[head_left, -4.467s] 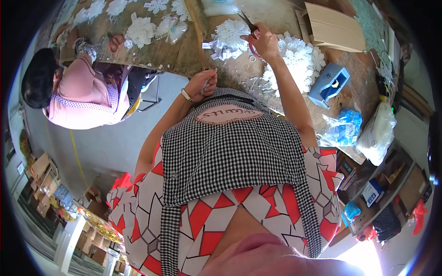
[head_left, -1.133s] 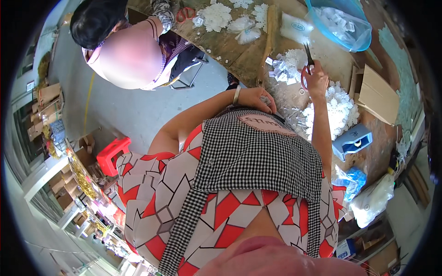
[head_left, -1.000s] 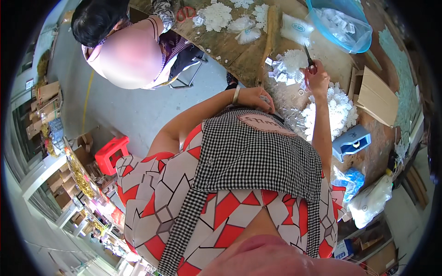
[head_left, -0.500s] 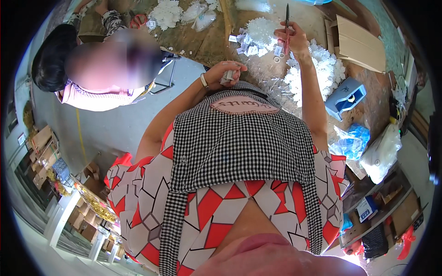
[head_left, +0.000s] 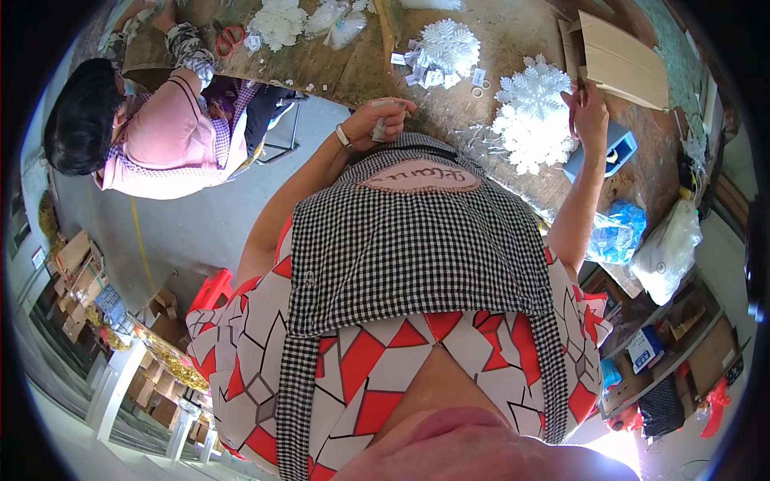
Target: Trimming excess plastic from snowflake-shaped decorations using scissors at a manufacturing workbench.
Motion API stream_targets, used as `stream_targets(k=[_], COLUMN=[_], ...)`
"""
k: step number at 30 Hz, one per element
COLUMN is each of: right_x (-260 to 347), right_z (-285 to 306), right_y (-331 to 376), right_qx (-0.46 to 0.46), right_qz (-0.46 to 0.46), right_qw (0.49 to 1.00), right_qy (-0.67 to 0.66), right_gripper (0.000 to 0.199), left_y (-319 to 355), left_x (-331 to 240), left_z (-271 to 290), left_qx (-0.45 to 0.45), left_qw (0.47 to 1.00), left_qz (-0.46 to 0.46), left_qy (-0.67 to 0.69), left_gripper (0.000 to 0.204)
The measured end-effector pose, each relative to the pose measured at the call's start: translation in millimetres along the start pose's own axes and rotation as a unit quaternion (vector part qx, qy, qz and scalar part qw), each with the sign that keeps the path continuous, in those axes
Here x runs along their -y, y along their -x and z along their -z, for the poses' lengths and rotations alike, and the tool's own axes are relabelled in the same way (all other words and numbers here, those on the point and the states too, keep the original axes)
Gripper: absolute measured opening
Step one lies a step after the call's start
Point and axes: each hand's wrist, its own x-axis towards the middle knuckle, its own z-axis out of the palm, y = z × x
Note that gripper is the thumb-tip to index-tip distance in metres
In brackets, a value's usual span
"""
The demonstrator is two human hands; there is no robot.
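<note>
My right hand (head_left: 590,120) is closed round red-handled scissors (head_left: 573,122), between the bright pile of white snowflake ornaments (head_left: 529,132) and the cardboard box. Their dark blades point away from me. Just above my apron at the table edge, my left hand (head_left: 375,125) is curled round a small pale wad (head_left: 378,128), perhaps tags; its kind is hard to make out. Beyond it, a second stack of snowflakes (head_left: 451,44) lies with small white tags (head_left: 431,78) around its near side. White rings (head_left: 477,92) lie beside that stack.
The open cardboard box (head_left: 626,68) stands at the far right, with a blue tape dispenser (head_left: 619,152) nearer me. Blue (head_left: 618,232) and white plastic bags (head_left: 670,248) lie along the right edge. At left sits another person (head_left: 160,144), near other red-handled scissors (head_left: 230,40).
My right hand has moved right and slightly nearer with the scissors, from beside the tags to beside the box. My left hand has shifted slightly left, still closed. The other person's arm has moved.
</note>
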Motion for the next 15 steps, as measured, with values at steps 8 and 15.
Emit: stream_targets(k=[8,15], right_x=[129,122], right_z=[-110,-151], right_y=[-24,-40], right_qx=[0.032,-0.03], right_qz=[0.09,0.304], right_qw=[0.995,0.942], right_qy=[-0.006,0.139], right_gripper=[0.036,0.038], left_y=[-22,9], left_x=[-3,-39], left_z=[-2,37], left_qx=[-0.004,-0.135], left_qw=[0.999,0.984], left_qz=[0.044,-0.117], left_qy=[-0.009,-0.029], left_gripper=[0.022,0.019])
